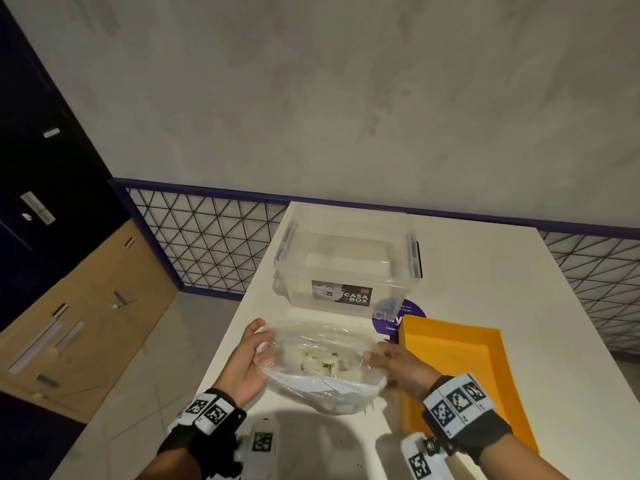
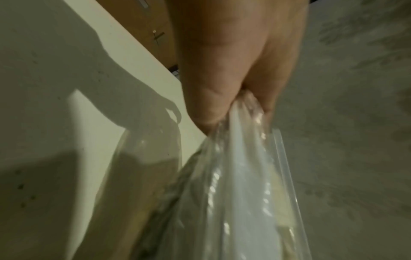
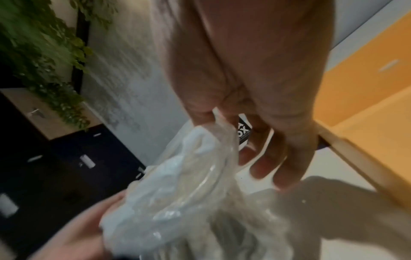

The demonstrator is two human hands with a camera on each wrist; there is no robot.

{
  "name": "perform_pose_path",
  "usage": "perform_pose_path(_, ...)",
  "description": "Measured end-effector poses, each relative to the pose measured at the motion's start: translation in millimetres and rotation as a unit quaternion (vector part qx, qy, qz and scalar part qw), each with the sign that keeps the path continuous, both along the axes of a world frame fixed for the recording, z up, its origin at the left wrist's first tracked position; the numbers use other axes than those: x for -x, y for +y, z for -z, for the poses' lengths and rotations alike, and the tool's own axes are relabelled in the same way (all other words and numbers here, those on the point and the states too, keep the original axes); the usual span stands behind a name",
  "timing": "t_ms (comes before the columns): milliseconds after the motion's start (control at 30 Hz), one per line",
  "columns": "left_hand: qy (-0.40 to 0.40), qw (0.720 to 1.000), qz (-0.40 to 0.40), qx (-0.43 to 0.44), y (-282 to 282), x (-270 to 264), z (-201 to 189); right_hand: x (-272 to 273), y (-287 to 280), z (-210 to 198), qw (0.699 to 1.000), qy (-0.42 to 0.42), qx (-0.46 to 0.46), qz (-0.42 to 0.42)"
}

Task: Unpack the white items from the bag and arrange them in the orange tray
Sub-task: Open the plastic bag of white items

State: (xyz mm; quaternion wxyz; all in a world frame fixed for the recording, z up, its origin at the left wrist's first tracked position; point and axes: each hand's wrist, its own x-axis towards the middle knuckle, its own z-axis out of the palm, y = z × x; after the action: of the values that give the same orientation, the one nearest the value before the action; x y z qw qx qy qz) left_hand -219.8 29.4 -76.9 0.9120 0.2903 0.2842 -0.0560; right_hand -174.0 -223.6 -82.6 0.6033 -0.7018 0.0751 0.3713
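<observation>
A clear plastic bag (image 1: 322, 368) holding several white items (image 1: 322, 362) hangs just above the white table (image 1: 485, 271), held between both hands. My left hand (image 1: 249, 355) pinches the bag's left rim (image 2: 242, 112) between thumb and fingers. My right hand (image 1: 391, 362) pinches the bag's right rim (image 3: 217, 119), its lower fingers (image 3: 273, 168) hanging loose. The bag's mouth is pulled apart toward me. The orange tray (image 1: 460, 368) lies on the table just right of my right hand, and nothing shows inside it.
A clear lidded storage box (image 1: 346, 265) labelled "CASA BOX" stands behind the bag. A purple round sticker (image 1: 412, 317) lies on the table between box and tray. The table's left edge runs beside my left hand; cabinets (image 1: 86, 306) stand beyond it.
</observation>
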Motion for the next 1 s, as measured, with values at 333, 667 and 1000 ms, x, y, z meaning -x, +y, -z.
perform_pose_path(333,-0.050,0.810,0.327,-0.483,10,26,9,-7,-1,-11,0.890,0.248,-0.351,0.152)
perform_pose_path(667,-0.007,0.720,0.339,-0.606,-4,23,18,4,4,10,0.993,0.013,-0.032,0.110)
perform_pose_path(1000,-0.033,0.676,0.368,-0.637,-23,34,19,35,16,14,0.802,-0.442,0.339,-0.215)
